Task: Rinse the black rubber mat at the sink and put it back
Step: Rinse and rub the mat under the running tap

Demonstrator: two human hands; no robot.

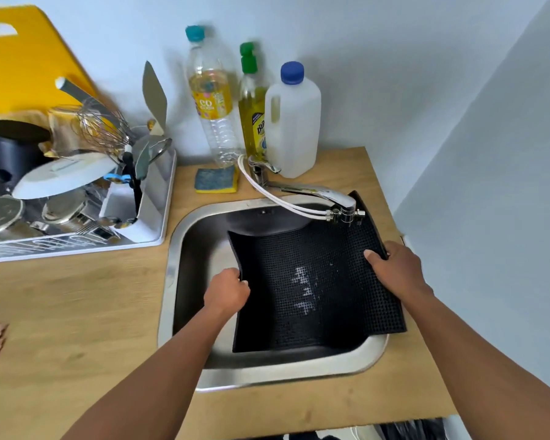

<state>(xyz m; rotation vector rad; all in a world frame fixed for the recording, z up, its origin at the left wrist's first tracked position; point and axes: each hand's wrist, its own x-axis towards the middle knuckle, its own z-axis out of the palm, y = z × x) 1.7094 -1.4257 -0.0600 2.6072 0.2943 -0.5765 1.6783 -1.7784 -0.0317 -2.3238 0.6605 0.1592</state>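
Observation:
The black rubber mat (pixel 311 281), studded with a fine grid, sags into the steel sink (pixel 185 249), and its right side lies over the sink's rim. My left hand (pixel 227 290) grips the mat's left edge. My right hand (pixel 394 268) holds the right edge, thumb on top. Wet glints show in the middle of the mat. The chrome faucet (pixel 318 195) reaches over the mat's far right corner, and no running water is visible.
A sponge (pixel 216 181), a clear bottle (pixel 211 100), yellow dish soap (pixel 251 106) and a white jug (pixel 294 122) stand behind the sink. A full dish rack (pixel 77 185) and yellow cutting board (pixel 23 58) sit at the left. Pale walls close the back and right.

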